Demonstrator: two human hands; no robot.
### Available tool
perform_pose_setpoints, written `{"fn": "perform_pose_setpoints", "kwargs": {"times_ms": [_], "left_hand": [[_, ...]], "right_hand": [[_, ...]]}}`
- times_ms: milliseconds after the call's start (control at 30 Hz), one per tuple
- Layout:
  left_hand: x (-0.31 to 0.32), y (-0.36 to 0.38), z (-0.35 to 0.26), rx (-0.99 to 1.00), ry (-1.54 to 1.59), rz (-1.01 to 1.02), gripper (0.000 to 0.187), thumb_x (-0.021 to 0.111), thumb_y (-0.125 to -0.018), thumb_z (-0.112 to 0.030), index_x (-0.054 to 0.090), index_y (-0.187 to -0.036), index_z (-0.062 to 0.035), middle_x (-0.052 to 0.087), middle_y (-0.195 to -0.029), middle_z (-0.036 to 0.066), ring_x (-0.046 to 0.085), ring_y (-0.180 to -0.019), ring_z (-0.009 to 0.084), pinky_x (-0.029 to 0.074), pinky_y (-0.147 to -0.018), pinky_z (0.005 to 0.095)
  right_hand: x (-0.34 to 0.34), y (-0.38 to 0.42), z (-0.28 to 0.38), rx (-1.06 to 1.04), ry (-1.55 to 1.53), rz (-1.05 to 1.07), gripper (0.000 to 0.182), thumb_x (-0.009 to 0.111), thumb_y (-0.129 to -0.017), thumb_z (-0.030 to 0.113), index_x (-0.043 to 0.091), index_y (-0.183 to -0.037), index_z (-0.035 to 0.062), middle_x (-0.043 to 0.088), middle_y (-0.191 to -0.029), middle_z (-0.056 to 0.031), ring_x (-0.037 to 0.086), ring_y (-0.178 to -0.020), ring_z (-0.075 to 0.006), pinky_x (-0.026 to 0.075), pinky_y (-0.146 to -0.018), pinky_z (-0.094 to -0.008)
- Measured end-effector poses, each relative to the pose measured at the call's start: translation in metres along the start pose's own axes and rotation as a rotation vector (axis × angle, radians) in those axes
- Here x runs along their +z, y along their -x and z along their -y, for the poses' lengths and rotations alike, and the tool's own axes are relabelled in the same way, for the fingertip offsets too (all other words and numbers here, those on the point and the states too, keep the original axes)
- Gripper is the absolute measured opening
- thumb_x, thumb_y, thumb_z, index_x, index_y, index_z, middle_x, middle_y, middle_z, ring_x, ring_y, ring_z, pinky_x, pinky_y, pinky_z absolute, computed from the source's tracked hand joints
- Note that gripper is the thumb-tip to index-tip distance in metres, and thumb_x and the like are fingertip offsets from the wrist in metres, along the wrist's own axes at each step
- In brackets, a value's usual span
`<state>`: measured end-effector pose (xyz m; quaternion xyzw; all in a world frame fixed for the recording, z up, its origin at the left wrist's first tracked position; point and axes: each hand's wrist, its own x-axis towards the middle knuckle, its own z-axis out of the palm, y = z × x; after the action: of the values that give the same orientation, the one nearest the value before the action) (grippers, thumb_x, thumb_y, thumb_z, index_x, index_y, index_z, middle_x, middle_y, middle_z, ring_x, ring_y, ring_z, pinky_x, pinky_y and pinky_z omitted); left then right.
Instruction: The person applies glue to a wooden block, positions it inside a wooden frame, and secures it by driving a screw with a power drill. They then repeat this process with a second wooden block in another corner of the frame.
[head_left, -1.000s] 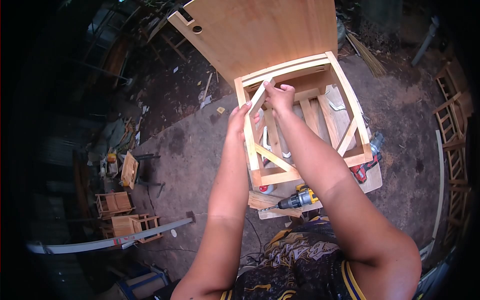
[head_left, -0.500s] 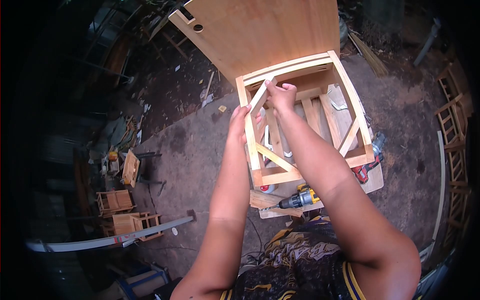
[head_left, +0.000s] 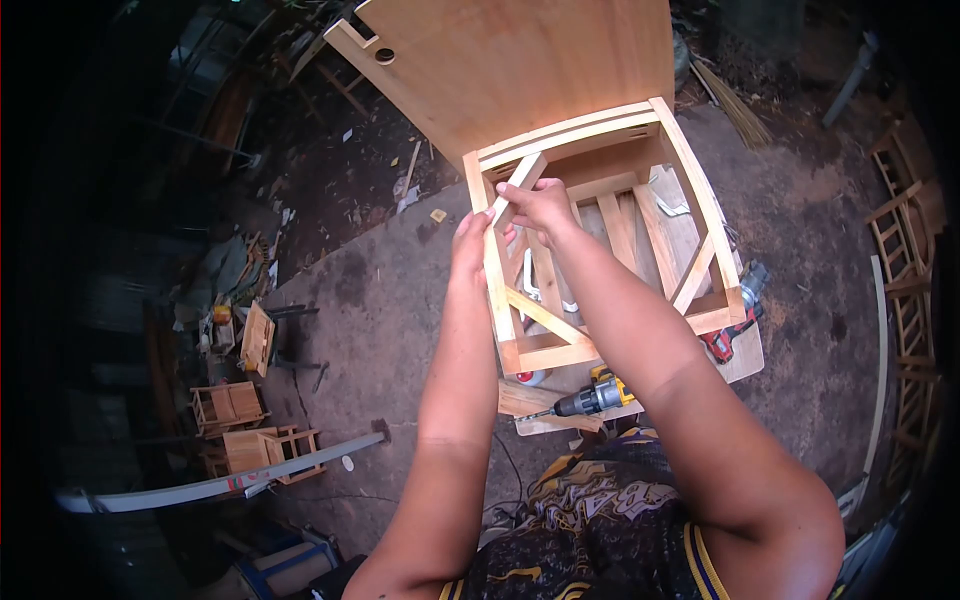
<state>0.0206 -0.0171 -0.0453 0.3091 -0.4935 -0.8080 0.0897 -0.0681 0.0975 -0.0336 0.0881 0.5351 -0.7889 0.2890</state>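
A pale wooden corner brace (head_left: 526,172) lies slantwise across the far left corner of a wooden chair frame (head_left: 528,357). My right hand (head_left: 543,208) pinches the brace between thumb and fingers near its middle. Around the frame's left rail wraps my left hand (head_left: 473,248), its thumb close to the near end of the brace and some fingertips showing inside the frame. Similar braces sit across the two near corners, the left one (head_left: 548,318) and the right one (head_left: 692,275). A broad wooden panel (head_left: 530,65) rises from the frame's far side.
A yellow drill (head_left: 597,395) with a bit lies on the board (head_left: 747,366) below the frame. A red power tool (head_left: 722,345) is at the right. White metal clamps (head_left: 531,275) show through the frame. Small wooden chairs (head_left: 228,402) stand at left, a broom (head_left: 735,105) far right.
My right hand has slid down along the brace, nearer to my left hand. More of the brace's far end shows. The view has shifted slightly, while my left hand keeps its place on the rail.
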Motion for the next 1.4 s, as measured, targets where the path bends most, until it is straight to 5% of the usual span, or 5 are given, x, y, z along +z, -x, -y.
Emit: {"fn": "perform_pose_setpoints", "kwargs": {"times_ms": [533, 767, 833, 1400], "left_hand": [[0.0, 0.001, 0.002, 0.028, -0.01, 0.005, 0.035, 0.056, -0.094, -0.017, 0.048, -0.122, 0.0016, 0.061, -0.108, 0.017, 0.066, -0.088, 0.0236, 0.059, -0.08, 0.0356], [-0.001, 0.001, 0.003, 0.025, 0.001, 0.02, 0.035, 0.056, -0.094, -0.018, 0.048, -0.123, 0.0015, 0.061, -0.109, 0.017, 0.066, -0.089, 0.0237, 0.059, -0.081, 0.0354], [-0.001, 0.0, 0.004, 0.029, 0.018, 0.024, 0.035, 0.056, -0.094, -0.017, 0.049, -0.123, 0.0015, 0.062, -0.108, 0.017, 0.066, -0.089, 0.0237, 0.059, -0.081, 0.0353], [0.003, 0.006, 0.001, 0.041, 0.018, 0.015, 0.034, 0.058, -0.093, -0.017, 0.051, -0.12, 0.0028, 0.062, -0.106, 0.016, 0.066, -0.087, 0.0231, 0.059, -0.08, 0.034]], "right_hand": [[0.005, 0.001, -0.005, -0.08, -0.012, -0.051, 0.063, 0.083, -0.074, 0.016, 0.037, -0.113, -0.0043, 0.059, -0.102, -0.0231, 0.067, -0.082, -0.026, 0.058, -0.061, -0.0343], [0.004, 0.005, -0.001, -0.05, 0.034, -0.057, 0.06, 0.083, -0.076, 0.018, 0.041, -0.114, -0.0049, 0.061, -0.104, -0.02, 0.067, -0.088, -0.0253, 0.06, -0.07, -0.0356], [0.004, 0.001, -0.005, -0.08, 0.023, -0.042, 0.065, 0.083, -0.074, 0.017, 0.036, -0.114, -0.0041, 0.058, -0.103, -0.0231, 0.067, -0.083, -0.0261, 0.058, -0.06, -0.0344], [0.004, 0.003, -0.001, -0.07, 0.064, -0.048, 0.064, 0.083, -0.075, 0.019, 0.04, -0.116, -0.0044, 0.061, -0.104, -0.0195, 0.067, -0.088, -0.0241, 0.06, -0.07, -0.0346]]}}
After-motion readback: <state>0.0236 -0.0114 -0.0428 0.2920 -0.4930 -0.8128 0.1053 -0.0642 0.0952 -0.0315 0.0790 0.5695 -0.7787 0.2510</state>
